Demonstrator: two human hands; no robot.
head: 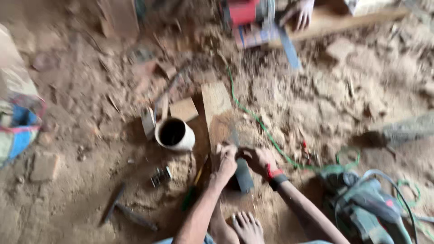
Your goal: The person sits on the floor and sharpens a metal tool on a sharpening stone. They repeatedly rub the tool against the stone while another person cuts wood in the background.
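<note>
Left hand and right hand: both closed on 1 dark flat tool over wooden plank; white cup near

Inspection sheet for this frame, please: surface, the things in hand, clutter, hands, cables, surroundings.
Surface: dirt floor covered in sawdust.
Things in hand: wooden plank with a dark flat tool on it.
Clutter: white pipe piece, wood offcut, brick.
Hands: left hand and right hand both on the tool; image blurred.
Cables: green cord.
Surroundings: green power tool; another person's hand by a red machine.
</note>
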